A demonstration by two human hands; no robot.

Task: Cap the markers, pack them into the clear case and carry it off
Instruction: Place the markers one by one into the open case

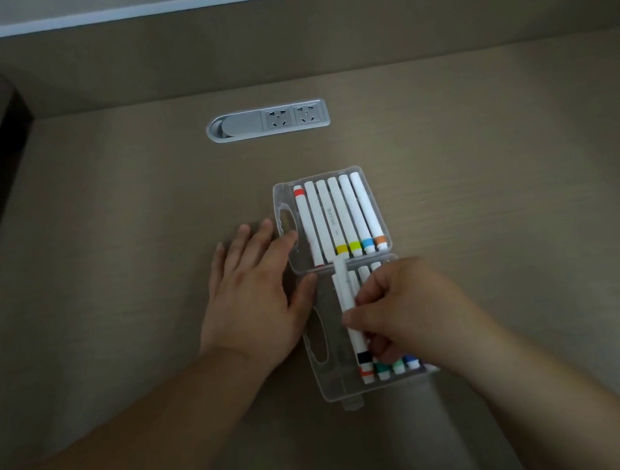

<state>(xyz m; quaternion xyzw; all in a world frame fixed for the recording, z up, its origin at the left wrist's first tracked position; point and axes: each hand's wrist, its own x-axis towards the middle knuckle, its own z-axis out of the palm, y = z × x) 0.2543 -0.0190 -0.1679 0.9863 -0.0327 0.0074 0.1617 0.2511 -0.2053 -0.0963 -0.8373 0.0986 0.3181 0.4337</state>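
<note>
A brown desk [498,205] bears the open clear case [376,200], left hand [253,296] beside.

The opened case [342,282] is lying on the bench [498,205], its far half holding a row of markers [340,217]. The left hand [255,296] is resting flat just left of it; a socket panel [268,120] is sitting well behind.

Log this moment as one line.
right hand grips black-banded marker | left hand flat beside clear case | case open
</note>
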